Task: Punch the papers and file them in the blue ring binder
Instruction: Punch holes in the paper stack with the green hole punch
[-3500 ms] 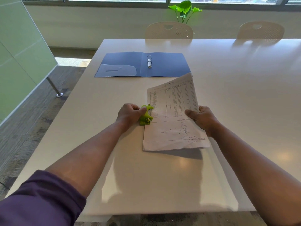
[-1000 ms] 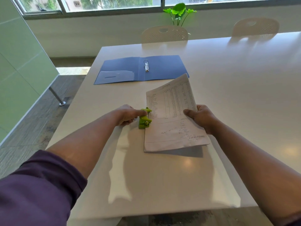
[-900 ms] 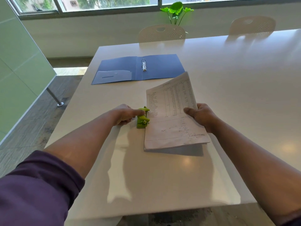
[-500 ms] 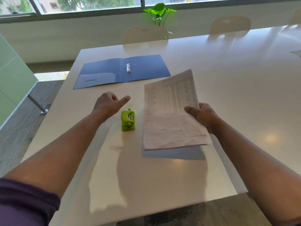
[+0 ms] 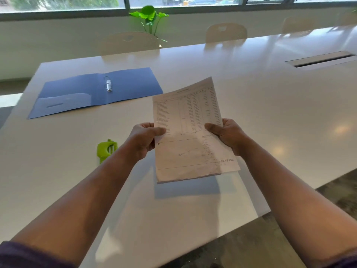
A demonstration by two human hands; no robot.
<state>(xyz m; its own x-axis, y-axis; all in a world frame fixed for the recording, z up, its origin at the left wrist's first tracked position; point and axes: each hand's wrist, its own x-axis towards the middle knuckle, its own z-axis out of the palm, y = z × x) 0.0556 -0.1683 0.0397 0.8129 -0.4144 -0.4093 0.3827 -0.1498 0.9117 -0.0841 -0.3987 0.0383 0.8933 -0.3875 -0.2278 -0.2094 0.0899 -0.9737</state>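
White table [image 5: 251, 105] carries the open blue ring binder [image 5: 77, 93] beyond the left hand [image 5: 144, 141], which with the right hand [image 5: 227, 135] pinches the papers [image 5: 191, 132] aloft.

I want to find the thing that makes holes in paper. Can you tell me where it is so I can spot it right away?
Look at the big white table. The blue ring binder lies open at its far left, and the hole punch sits closer than that, just left of the left hand holding the papers. It is the only small, bright green thing on the table.
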